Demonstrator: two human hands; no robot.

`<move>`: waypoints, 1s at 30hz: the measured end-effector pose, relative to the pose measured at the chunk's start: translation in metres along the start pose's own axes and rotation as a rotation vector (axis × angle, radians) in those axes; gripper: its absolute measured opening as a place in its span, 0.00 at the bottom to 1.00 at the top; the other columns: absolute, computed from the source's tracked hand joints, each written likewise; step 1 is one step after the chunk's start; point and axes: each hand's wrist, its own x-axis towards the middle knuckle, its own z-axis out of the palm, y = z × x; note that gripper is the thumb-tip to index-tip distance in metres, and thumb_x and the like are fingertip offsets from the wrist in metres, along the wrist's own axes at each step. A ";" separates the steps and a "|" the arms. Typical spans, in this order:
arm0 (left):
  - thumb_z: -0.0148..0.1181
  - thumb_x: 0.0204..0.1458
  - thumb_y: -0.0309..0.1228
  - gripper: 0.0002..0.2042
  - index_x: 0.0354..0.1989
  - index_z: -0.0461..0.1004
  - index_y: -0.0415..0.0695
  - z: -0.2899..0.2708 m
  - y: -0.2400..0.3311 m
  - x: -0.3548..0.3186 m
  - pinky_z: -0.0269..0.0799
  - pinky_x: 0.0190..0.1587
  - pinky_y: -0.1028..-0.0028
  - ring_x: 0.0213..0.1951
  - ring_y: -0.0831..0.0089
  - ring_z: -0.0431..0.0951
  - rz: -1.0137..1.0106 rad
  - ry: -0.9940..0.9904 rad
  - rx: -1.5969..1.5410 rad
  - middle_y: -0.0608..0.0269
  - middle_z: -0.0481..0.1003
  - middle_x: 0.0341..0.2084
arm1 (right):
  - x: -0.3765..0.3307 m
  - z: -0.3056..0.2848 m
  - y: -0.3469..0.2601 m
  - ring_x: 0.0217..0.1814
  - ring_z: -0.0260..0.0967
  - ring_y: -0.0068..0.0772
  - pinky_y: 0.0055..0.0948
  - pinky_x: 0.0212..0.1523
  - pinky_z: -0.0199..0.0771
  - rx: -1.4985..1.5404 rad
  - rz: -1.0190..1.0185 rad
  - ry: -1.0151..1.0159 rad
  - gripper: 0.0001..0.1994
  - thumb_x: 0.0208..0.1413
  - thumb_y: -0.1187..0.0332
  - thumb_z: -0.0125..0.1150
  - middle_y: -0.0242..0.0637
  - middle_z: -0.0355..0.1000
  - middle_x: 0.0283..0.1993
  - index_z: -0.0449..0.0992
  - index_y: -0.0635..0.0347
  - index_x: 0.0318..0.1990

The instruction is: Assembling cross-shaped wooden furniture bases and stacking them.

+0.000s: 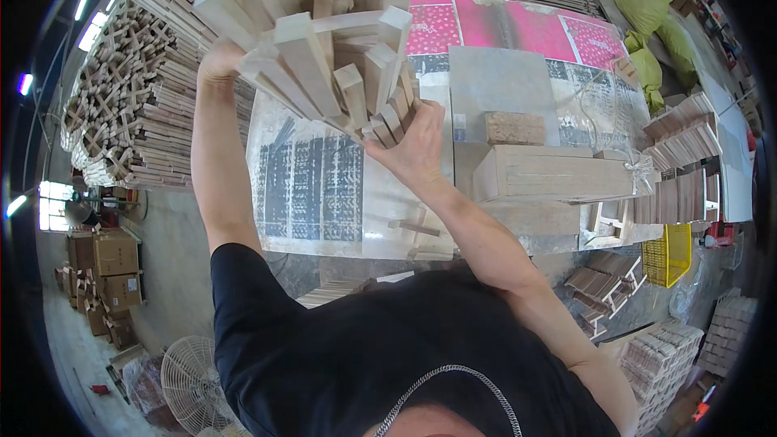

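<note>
Both my arms reach forward around a large bundle of pale wooden strips [306,61], its cut ends facing up toward me. My left hand [222,62] grips the bundle's far left side, and its fingers are mostly hidden behind the wood. On the lower right side my right hand [417,144] clasps it, thumb and fingers spread around the strips. The bundle is over the left part of a worktable [380,218] covered with printed sheets. Small wooden pieces [417,226] lie on the table near its front edge.
Right of the bundle are a long wooden block [558,174], a cork-like block [515,128] and a grey board [494,81]. Stacked strips [113,105] rise at the left. A fan [193,384] and cartons [117,271] stand lower left; a yellow crate [668,255] is at right.
</note>
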 end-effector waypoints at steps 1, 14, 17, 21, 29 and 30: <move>0.82 0.33 0.28 0.34 0.55 0.77 0.39 -0.002 0.001 0.001 0.77 0.50 0.68 0.49 0.73 0.79 0.002 -0.005 0.000 0.63 0.80 0.48 | 0.000 0.001 0.000 0.53 0.61 0.56 0.48 0.53 0.69 0.001 -0.003 0.000 0.44 0.29 0.60 0.84 0.55 0.63 0.49 0.61 0.71 0.51; 0.81 0.33 0.28 0.35 0.55 0.76 0.38 0.004 -0.011 0.040 0.77 0.51 0.69 0.49 0.73 0.78 0.004 -0.131 -0.024 0.62 0.79 0.49 | -0.003 0.002 0.000 0.53 0.61 0.56 0.48 0.53 0.69 0.038 -0.040 -0.008 0.44 0.29 0.62 0.83 0.56 0.63 0.49 0.61 0.73 0.53; 0.81 0.33 0.28 0.35 0.56 0.76 0.38 0.005 -0.008 0.048 0.77 0.51 0.69 0.50 0.73 0.78 0.004 -0.149 -0.017 0.62 0.79 0.49 | -0.005 0.002 0.002 0.53 0.61 0.56 0.48 0.53 0.70 0.053 -0.035 -0.008 0.44 0.29 0.62 0.82 0.56 0.63 0.49 0.61 0.73 0.53; 0.81 0.33 0.28 0.35 0.56 0.76 0.38 0.005 -0.005 0.053 0.77 0.51 0.69 0.50 0.73 0.78 -0.013 -0.172 -0.004 0.62 0.79 0.49 | 0.002 0.000 0.000 0.53 0.61 0.57 0.48 0.52 0.70 0.031 -0.043 -0.029 0.44 0.29 0.62 0.82 0.56 0.62 0.50 0.61 0.72 0.54; 0.80 0.33 0.28 0.35 0.56 0.75 0.37 0.047 -0.021 0.104 0.76 0.52 0.69 0.50 0.73 0.78 0.070 -0.273 -0.096 0.61 0.79 0.50 | 0.001 -0.001 0.011 0.51 0.63 0.57 0.49 0.51 0.70 -0.015 -0.009 -0.024 0.43 0.29 0.59 0.82 0.54 0.63 0.48 0.61 0.69 0.52; 0.80 0.33 0.28 0.35 0.56 0.75 0.37 0.067 -0.021 0.125 0.76 0.52 0.69 0.50 0.73 0.78 0.116 -0.301 -0.127 0.61 0.79 0.50 | -0.004 0.004 0.010 0.51 0.63 0.57 0.49 0.51 0.70 0.004 0.020 -0.051 0.44 0.29 0.59 0.82 0.54 0.63 0.49 0.61 0.69 0.53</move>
